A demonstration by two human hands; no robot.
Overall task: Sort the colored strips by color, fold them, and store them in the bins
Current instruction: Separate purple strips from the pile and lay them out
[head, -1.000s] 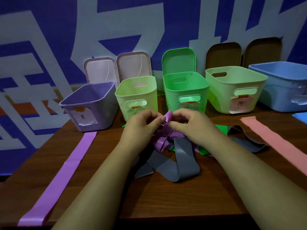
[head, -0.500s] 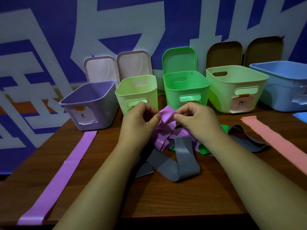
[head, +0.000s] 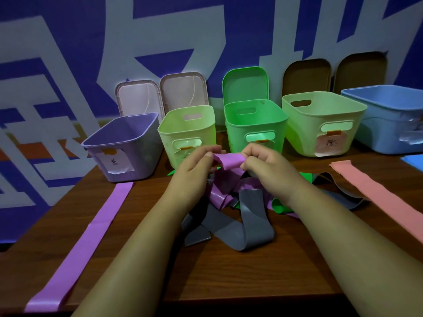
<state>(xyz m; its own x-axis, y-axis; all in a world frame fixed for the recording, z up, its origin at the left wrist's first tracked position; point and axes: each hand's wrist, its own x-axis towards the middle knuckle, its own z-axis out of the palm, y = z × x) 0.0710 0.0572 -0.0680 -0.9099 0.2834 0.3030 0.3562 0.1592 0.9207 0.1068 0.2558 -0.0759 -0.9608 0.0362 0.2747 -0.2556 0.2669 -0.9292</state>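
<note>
My left hand [head: 194,170] and my right hand [head: 267,168] each pinch one end of a purple strip [head: 227,160], held stretched between them above a tangled pile. In that pile lie a grey strip [head: 247,227], more purple loops [head: 223,194] and a green strip [head: 280,205]. A long purple strip [head: 91,234] lies flat on the left of the table, and a pink strip [head: 380,195] on the right. Five open bins stand in a row behind: purple bin [head: 137,161], light green bin [head: 190,124], green bin [head: 256,124], pale green bin [head: 320,120], blue bin [head: 386,124].
Lids lean on the wall behind the bins: two pink lids [head: 160,97], a green lid [head: 245,85], two brown lids [head: 334,74]. The brown wooden table [head: 240,277] ends close to me. A blue strip's edge [head: 414,162] shows at far right.
Both hands have lifted the purple strip's end and drawn apart, so it now spans flat between them instead of being bunched at the fingertips.
</note>
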